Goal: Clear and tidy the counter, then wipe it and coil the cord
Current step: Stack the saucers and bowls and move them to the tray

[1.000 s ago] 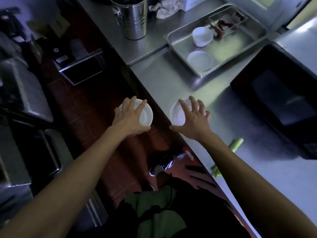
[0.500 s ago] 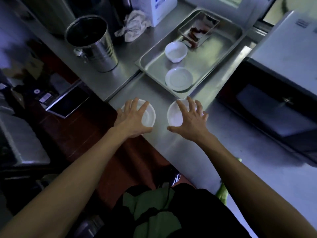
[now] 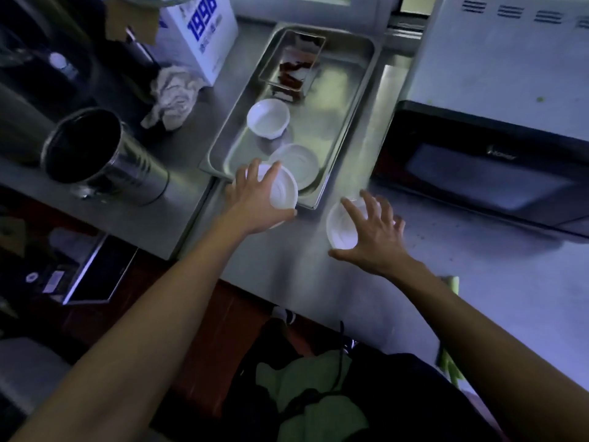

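- the left hand (image 3: 255,199) grips a small white dish (image 3: 282,194) from above, fingers curled over its far rim and thumb on the near rim; the dish is over the near corner of the metal tray (image 3: 357,87).
- the right hand (image 3: 373,236) holds a second white dish (image 3: 341,231) over the steel counter (image 3: 287,272), fingers spread and bent around its rim, thumb at the near edge.
- inside the tray there are a white saucer (image 3: 301,161), a white bowl (image 3: 268,118) behind it, and a clear container (image 3: 293,63) with something dark red in it.
- a white box (image 3: 204,33) behind the tray has "1998" in blue digits; the smaller print under it is too blurred to read.
- the microwave (image 3: 484,161) at the right has a small logo on its door, not readable.
- a steel bucket (image 3: 105,157) and a crumpled cloth (image 3: 173,97) are left of the tray.
- a green piece of vegetable (image 3: 452,283) lies on the counter beside the right forearm.
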Demonstrator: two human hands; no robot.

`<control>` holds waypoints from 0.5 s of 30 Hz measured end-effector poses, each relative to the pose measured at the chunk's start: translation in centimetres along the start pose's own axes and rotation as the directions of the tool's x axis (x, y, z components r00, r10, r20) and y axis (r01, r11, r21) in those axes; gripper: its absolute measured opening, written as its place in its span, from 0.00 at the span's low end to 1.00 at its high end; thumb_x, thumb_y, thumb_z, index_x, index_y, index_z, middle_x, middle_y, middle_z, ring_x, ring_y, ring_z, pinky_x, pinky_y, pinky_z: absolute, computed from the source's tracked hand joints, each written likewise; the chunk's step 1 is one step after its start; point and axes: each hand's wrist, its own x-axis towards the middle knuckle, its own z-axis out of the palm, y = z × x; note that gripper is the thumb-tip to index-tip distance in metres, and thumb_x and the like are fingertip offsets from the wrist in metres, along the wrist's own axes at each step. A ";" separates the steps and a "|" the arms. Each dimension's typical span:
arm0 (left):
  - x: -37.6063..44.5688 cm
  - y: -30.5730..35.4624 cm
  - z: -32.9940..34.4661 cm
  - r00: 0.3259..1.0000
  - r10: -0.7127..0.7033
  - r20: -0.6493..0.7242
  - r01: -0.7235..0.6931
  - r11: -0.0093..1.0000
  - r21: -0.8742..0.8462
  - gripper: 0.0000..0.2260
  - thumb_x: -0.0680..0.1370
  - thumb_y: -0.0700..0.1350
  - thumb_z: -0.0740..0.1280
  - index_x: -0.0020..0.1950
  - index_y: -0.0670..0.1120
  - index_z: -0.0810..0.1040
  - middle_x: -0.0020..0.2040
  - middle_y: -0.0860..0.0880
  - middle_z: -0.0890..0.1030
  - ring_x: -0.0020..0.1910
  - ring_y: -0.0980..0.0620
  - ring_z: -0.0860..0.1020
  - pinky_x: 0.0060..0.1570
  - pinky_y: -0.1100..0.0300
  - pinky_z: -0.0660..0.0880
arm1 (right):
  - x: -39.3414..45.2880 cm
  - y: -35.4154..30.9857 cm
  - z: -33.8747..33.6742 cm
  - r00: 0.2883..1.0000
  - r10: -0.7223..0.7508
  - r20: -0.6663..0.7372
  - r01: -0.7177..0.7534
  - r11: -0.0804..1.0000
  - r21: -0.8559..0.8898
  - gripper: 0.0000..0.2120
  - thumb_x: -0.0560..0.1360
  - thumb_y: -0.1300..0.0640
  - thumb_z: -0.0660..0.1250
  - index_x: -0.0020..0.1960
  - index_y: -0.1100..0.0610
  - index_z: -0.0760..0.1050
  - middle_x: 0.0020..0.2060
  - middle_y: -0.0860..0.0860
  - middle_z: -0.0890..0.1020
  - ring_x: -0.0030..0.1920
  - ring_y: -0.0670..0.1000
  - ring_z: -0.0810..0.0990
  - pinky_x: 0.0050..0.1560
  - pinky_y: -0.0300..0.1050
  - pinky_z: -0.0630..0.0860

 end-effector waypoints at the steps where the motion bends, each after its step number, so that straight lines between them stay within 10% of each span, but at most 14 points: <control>1: 1.1 -0.1 -0.2 1.000 0.029 -0.003 -0.029 1.000 -0.003 0.49 0.63 0.72 0.69 0.78 0.59 0.51 0.77 0.49 0.52 0.75 0.42 0.53 0.67 0.38 0.65 | 0.3 -0.2 0.0 1.000 0.018 -0.004 -0.018 1.000 0.003 0.54 0.62 0.27 0.71 0.78 0.41 0.49 0.79 0.50 0.47 0.77 0.61 0.48 0.68 0.69 0.59; 15: 14.3 -1.8 1.9 0.913 0.347 0.214 -0.364 0.930 0.044 0.48 0.65 0.72 0.66 0.78 0.60 0.46 0.80 0.49 0.46 0.78 0.39 0.49 0.70 0.34 0.58 | 3.9 -5.0 2.2 0.909 0.416 0.008 -0.416 0.909 0.043 0.55 0.60 0.28 0.73 0.78 0.42 0.50 0.78 0.51 0.48 0.76 0.61 0.49 0.70 0.70 0.60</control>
